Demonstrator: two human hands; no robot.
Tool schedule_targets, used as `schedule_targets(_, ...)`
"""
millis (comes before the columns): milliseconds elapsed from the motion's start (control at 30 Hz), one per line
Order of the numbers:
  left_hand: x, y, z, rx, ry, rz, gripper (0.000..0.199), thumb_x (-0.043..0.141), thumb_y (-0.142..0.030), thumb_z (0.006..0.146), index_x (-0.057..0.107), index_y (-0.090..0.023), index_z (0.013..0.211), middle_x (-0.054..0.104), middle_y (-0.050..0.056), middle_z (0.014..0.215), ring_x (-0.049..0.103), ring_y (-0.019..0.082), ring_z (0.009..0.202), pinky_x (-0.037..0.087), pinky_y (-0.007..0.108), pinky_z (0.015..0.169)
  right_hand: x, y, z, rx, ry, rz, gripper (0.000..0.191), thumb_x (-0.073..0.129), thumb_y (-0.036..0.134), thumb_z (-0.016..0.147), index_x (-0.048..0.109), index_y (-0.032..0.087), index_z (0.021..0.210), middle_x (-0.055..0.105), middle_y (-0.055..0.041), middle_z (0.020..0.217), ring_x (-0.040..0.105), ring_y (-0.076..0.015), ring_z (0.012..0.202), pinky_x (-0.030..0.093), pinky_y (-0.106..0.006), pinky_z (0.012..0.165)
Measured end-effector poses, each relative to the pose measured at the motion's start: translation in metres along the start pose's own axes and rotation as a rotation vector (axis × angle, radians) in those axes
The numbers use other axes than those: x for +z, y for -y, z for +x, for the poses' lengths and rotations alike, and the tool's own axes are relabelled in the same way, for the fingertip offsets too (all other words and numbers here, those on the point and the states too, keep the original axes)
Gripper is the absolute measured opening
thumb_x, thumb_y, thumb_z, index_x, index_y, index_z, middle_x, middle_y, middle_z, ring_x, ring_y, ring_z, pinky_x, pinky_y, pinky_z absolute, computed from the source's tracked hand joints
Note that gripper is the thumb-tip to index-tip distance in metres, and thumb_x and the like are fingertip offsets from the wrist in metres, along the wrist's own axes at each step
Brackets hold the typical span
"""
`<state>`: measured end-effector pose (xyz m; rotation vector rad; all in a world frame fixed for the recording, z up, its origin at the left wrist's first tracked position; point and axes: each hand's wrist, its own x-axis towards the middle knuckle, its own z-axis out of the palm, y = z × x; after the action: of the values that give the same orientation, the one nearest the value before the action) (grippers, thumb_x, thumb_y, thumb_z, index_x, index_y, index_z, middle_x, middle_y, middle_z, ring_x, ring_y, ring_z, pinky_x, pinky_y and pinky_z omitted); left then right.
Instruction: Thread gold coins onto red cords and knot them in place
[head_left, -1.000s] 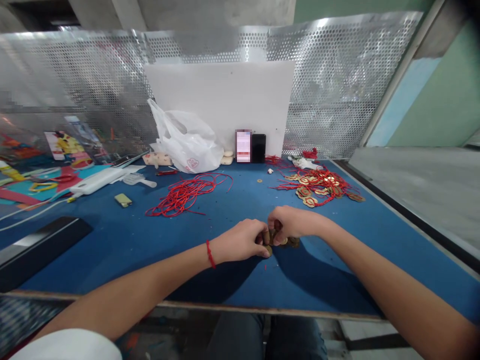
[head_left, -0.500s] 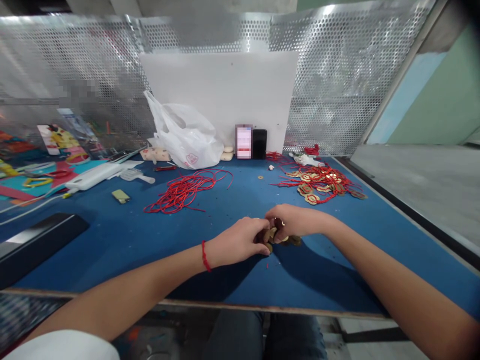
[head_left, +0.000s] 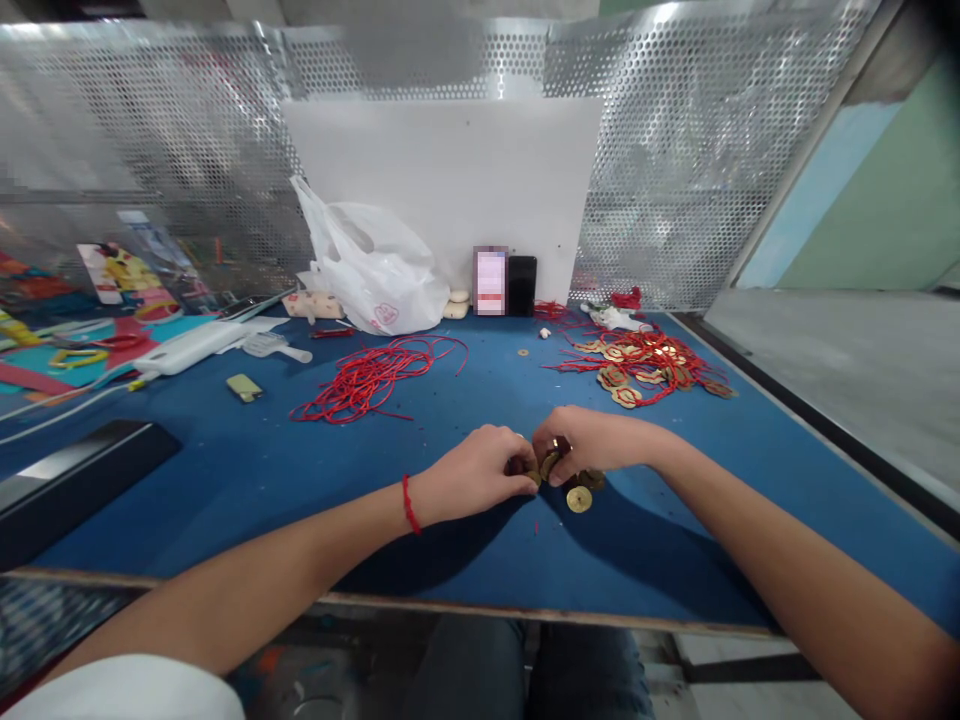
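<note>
Both hands meet over a small pile of round brass coins [head_left: 592, 480] on the blue table. My left hand [head_left: 484, 470], with a red string bracelet at the wrist, has its fingers curled around several coins. Close beside it, my right hand [head_left: 574, 440] grips more coins between thumb and fingers. One coin [head_left: 579, 499] lies flat just below my right hand, its square centre hole showing. The fingers partly hide the coins they hold.
A heap of red cord [head_left: 367, 380] lies left of centre, and coins strung on red cord [head_left: 652, 365] at the back right. Behind stand a white plastic bag [head_left: 382, 275] and two phones [head_left: 522, 287]. A dark case [head_left: 90, 480] rests at the left.
A coin now lies flat and uncovered below my right hand. Both hands have shifted only slightly and still hold coins.
</note>
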<state>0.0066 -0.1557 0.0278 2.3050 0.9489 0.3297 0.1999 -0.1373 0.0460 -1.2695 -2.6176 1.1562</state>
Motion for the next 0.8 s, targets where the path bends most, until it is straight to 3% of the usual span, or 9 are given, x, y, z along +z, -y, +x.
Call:
schedule_targets(167,0.003,0.000,0.000,-0.069,-0.057,-0.113,0.016,0.059,-0.030,0.078,0.063,-0.014,0.074,0.060,0.000,0.060,0.056,0.011,0.050,0.039,0.021,0.052,-0.005,-0.003,-0.001,-0.067,-0.131,0.068,0.018,0.069,0.027,0.063,0.064,0.014,0.076,0.059,0.0017,0.063,0.053,-0.0106,0.059,0.039,-0.021,0.055)
schedule_targets(333,0.006,0.003,0.002,-0.097,-0.070,-0.249,0.017,0.062,-0.030,0.075,0.060,-0.013,0.073,0.062,0.000,0.065,0.057,0.010,0.048,0.040,0.020,0.046,-0.001,-0.002,0.000,-0.048,-0.093,0.169,0.021,0.069,0.032,0.063,0.060,0.015,0.073,0.058,0.0029,0.062,0.052,-0.0094,0.054,0.039,-0.021,0.052)
schedule_targets(567,0.006,0.004,0.001,-0.125,-0.031,-0.308,0.012,0.066,-0.024,0.072,0.061,-0.014,0.075,0.062,0.000,0.060,0.059,0.011,0.052,0.044,0.019,0.046,0.006,0.000,0.004,0.024,-0.098,0.126,0.020,0.070,0.028,0.062,0.060,0.015,0.073,0.061,0.0009,0.065,0.055,-0.0101,0.053,0.039,-0.020,0.050)
schedule_targets(800,0.005,0.004,0.002,-0.095,-0.080,-0.296,0.010,0.064,-0.022,0.072,0.059,-0.014,0.071,0.062,0.000,0.060,0.060,0.011,0.053,0.045,0.021,0.051,0.008,0.005,0.004,0.024,-0.170,0.033,0.024,0.073,0.027,0.058,0.059,0.016,0.074,0.063,0.0007,0.069,0.057,-0.0118,0.059,0.037,-0.020,0.051)
